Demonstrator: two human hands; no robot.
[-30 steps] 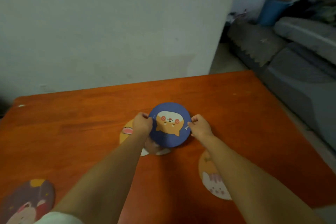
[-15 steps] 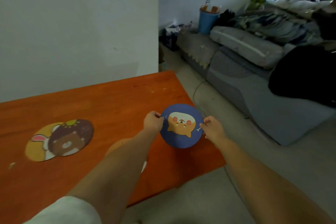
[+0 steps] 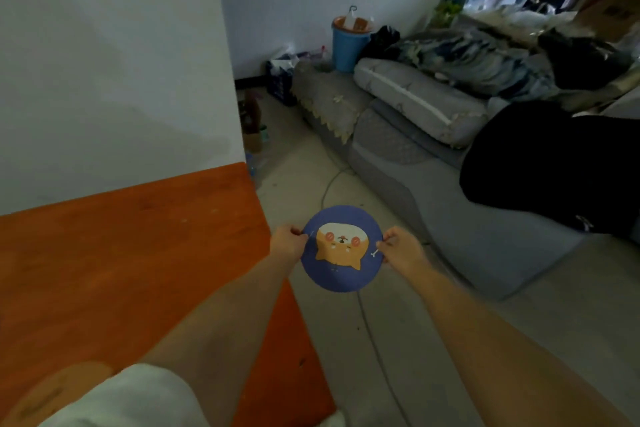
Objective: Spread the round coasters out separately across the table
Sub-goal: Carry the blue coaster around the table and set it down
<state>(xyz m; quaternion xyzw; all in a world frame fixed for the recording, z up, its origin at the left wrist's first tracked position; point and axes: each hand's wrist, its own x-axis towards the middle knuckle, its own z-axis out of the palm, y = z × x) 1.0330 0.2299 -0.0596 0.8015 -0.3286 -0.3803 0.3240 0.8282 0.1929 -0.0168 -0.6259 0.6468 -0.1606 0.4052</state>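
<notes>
The blue coaster (image 3: 341, 248) is pinched at its rim by both hands, the left hand (image 3: 288, 245) on one side and the right hand (image 3: 401, 248) on the other, and is held face up at lower centre of the frame. Since a second ago it has been carried off the stack and past the table (image 3: 121, 253) edge, so it is now held over the floor; it is probably not yet placed. One coaster is counted here, and two hands; the others are out of frame.

Dim, soft, window-lit, warped edges
</notes>
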